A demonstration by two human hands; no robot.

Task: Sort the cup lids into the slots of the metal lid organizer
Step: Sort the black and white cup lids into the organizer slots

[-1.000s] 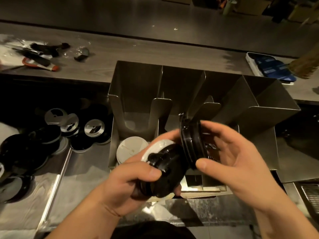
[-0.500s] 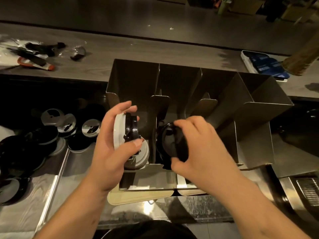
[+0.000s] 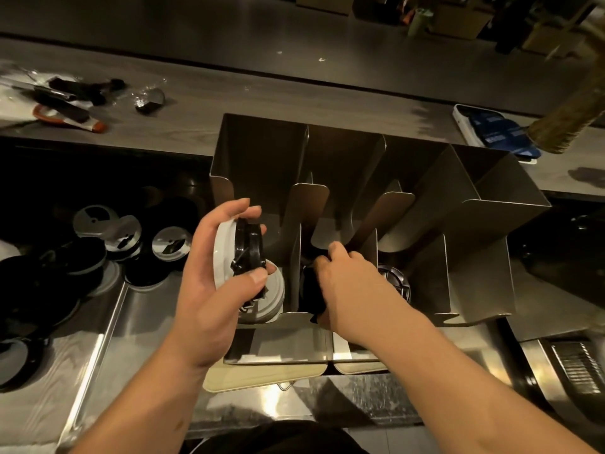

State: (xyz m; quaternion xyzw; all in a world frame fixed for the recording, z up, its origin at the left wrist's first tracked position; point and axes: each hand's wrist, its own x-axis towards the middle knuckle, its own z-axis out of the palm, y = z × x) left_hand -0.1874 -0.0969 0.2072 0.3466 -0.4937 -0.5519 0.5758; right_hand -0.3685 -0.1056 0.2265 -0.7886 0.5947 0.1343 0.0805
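The metal lid organizer [image 3: 474,204] stands mid-counter with several upright dividers. My left hand [image 3: 209,283] holds a small stack of lids on edge, one white [image 3: 222,253] and two black [image 3: 250,247], in front of the leftmost slot. A white lid [image 3: 273,303] lies at the bottom of that slot. My right hand [image 3: 353,290] reaches into the second slot, fingers closed on a black lid [image 3: 309,296] set low between the dividers. Another black lid [image 3: 394,283] sits in the third slot.
Several loose black and silver lids [image 3: 98,250] lie piled on the steel surface to the left. Tools and wrappers [image 3: 68,103] sit on the back ledge at left, a blue-and-white box [image 3: 491,132] at right. A cream tray [image 3: 262,376] lies under the organizer's front.
My hands separated: the right carried a black lid stack down into the second slot, while the left lifted its lids leftward to the first slot's front.
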